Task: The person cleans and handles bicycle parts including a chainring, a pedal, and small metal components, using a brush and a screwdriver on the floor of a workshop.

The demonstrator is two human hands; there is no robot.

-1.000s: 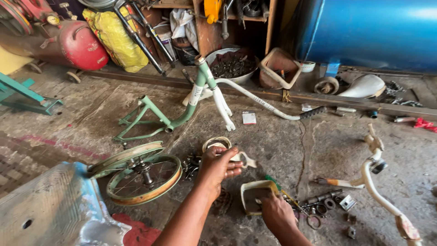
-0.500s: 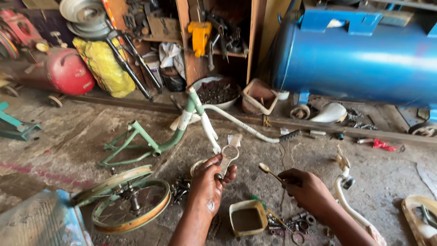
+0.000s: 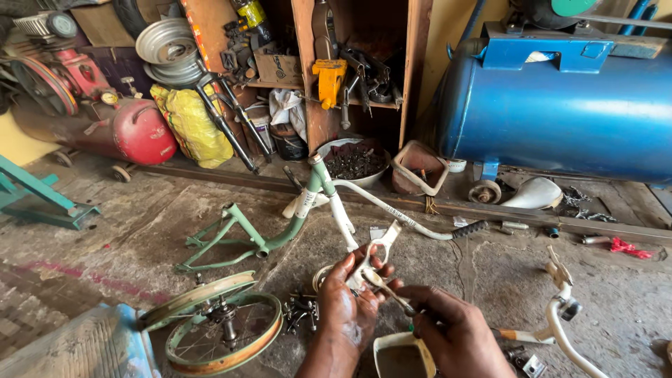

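Above a small grease tub [image 3: 400,357], the left hand [image 3: 344,308] grips a white brake caliper [image 3: 374,255] while the right hand [image 3: 455,336] pinches a slim brush [image 3: 388,290] against it. Greasy fingers could let the caliper slip to the floor.

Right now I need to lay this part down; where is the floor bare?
Bare concrete lies right of the white handlebar, toward the blue tank, and left of the green frame. It is crowded around both hands: wheels, loose bolts, a small tub.

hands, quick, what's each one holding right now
Left hand: closed on a white metal bracket.
Right hand: closed on a thin tool, its tip at the bracket.
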